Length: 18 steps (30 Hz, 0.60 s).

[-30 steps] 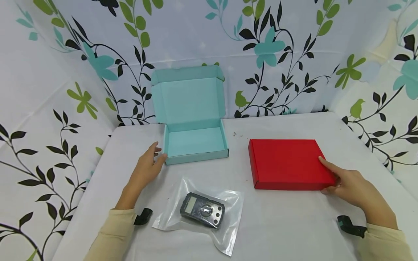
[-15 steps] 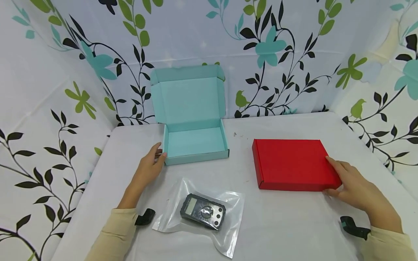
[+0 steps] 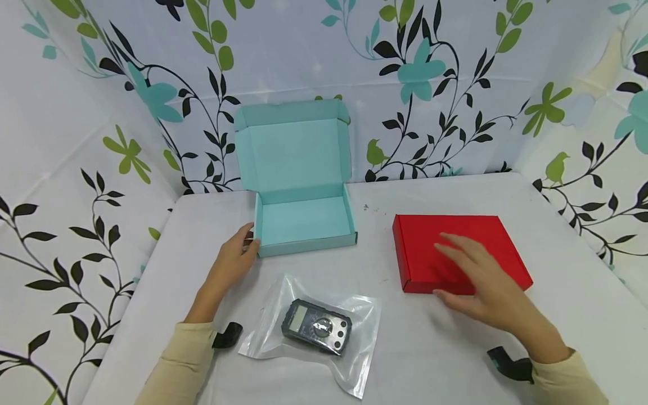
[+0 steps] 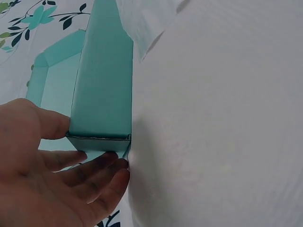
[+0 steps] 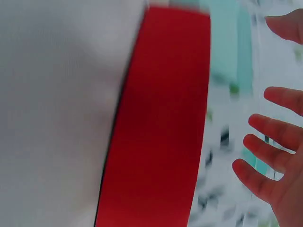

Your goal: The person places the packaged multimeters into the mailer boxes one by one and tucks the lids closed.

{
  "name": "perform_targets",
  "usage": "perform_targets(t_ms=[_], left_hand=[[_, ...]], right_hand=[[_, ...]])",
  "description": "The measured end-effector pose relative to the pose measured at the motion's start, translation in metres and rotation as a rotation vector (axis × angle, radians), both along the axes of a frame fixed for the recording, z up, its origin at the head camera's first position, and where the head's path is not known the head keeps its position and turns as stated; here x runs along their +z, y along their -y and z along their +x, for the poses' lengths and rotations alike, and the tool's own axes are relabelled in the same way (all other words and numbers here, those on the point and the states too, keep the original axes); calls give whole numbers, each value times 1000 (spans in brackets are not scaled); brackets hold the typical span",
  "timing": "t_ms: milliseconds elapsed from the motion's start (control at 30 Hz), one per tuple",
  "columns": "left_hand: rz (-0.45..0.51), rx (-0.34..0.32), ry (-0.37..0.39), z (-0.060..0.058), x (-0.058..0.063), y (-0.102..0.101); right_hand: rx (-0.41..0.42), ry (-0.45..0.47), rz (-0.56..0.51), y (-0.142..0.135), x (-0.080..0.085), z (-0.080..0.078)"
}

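My left hand (image 3: 234, 259) is at the near left corner of an open teal cardboard box (image 3: 306, 243). In the left wrist view its thumb touches the box's upper edge, and the other fingers (image 4: 111, 194) lie loosely along the side wall. The box's lid stands raised at the back. My right hand (image 3: 481, 287) hovers over the near edge of a closed red box (image 3: 455, 225), holding nothing. Its fingers (image 5: 279, 132) are spread in the right wrist view. Between the hands, nearer me, a digital multimeter (image 3: 318, 327) lies inside a clear plastic bag (image 3: 351, 371).
All of this stands on a white-covered table (image 3: 405, 360). A leaf-patterned cloth (image 3: 283, 50) hangs behind it and at both sides. Black wrist straps with camera mounts (image 3: 228, 336) stick out at both cuffs.
The red box slid a little right, with my right hand on its right end. Then the hand let go and moved left over the box. My left hand stayed by the teal box.
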<state>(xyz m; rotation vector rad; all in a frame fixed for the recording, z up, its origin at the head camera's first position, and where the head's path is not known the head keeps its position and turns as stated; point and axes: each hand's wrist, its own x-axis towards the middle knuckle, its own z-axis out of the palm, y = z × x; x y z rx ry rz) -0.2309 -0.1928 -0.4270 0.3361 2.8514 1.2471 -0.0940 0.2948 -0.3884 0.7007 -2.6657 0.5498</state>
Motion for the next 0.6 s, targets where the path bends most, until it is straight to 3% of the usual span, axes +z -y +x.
perform_targets(t_ms=[133,233,600], left_hand=[[0,2,-3,3,1,3],[4,0,-1,5,2,4],[12,14,11,11,-1,3]], right_hand=[[187,17,75,52,-2,-2],[278,40,111,82,-1,-1],[437,40,161,144,-2,0]])
